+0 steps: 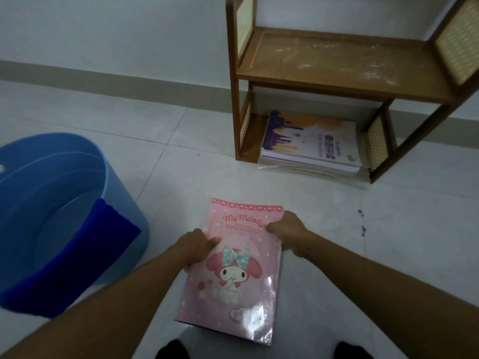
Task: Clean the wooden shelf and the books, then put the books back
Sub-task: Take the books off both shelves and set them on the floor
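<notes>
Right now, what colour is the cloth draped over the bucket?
Dark blue cloth; head view shows it.

Floor (155, 172): pale tiles with thin grout lines, meeting a white wall.
Wooden shelf (337, 81): stands on the floor against the wall.
Upper board (324, 55): bare wood streaked with white dust.
Bottom tier: stack of books (311, 143) lying flat, its front edge jutting past the shelf's frame.
In front of the shelf: pink book (241, 275), cover up, the left hand (198, 246) and right hand (287, 229) gripping its side edges; cannot tell if it rests flat on the floor.
Far left of the shelf: blue tub (124, 208) on the floor.
Near the shelf's right foot: dark specks (361, 221) on a tile.
</notes>
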`<state>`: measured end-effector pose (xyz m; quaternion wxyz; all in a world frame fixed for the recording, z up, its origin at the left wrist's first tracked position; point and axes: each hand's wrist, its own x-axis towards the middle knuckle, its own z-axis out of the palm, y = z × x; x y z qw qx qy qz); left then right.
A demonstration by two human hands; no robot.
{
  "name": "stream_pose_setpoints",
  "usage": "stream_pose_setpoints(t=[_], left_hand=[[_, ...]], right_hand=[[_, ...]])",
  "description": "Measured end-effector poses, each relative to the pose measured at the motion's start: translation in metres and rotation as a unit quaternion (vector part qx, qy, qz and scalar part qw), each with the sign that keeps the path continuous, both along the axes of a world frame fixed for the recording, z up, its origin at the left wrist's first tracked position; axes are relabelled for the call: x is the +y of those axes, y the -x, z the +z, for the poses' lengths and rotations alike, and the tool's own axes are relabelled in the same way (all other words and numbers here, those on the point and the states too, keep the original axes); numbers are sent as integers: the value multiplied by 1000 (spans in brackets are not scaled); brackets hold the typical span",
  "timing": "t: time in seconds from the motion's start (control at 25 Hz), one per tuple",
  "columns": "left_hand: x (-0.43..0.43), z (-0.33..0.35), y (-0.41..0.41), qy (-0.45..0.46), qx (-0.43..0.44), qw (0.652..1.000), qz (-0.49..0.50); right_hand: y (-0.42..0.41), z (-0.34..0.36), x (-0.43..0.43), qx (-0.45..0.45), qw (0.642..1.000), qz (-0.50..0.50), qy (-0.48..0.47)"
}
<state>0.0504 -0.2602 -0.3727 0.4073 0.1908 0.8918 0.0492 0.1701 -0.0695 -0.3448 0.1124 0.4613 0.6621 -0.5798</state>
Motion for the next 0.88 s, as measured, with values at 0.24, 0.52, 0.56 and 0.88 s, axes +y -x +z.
stream_pose_setpoints(t=[0.24,0.52,0.56,0.88], left_hand=[[26,26,0,23,143,989,1],[118,74,18,-108,153,974,125],[132,76,25,-127,134,972,147],[217,60,57,-252,52,920,295]], right_hand=[[1,8,18,-15,996,-86,6],[12,50,89,87,943,-306,94],[13,54,100,101,923,-351,119],[24,32,155,134,843,-494,164]])
